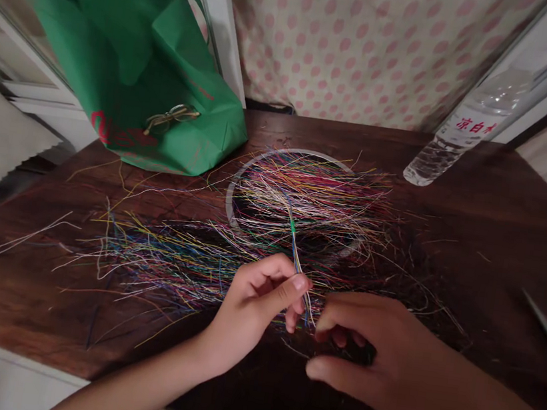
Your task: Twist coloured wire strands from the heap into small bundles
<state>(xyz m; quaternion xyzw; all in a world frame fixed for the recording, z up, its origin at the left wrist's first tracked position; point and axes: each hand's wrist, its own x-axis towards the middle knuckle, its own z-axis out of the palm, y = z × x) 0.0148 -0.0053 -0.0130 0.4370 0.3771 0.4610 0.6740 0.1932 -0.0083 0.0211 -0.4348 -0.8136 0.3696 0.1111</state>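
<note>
Between the thumb and fingers of my left hand (262, 294) is a thin bundle of wires (295, 251), blue and white, with a green band around it further up. Its lower ends stick out below my thumb. Just to the right, my right hand (361, 338) is held with thumb and fingers apart, near those ends, and I see nothing in it. Beneath and beyond the hands lie many loose coloured wires: one heap (165, 261) at left, another pile (316, 190) over a round ring (231, 193) with a pale rim.
A green bag (178, 85) stands at the back left, with eyeglasses (171, 117) resting against it. At the back right is a clear water bottle (465, 129). Stray wires spread across the dark wooden table (512, 230). A dotted curtain (364, 49) hangs behind.
</note>
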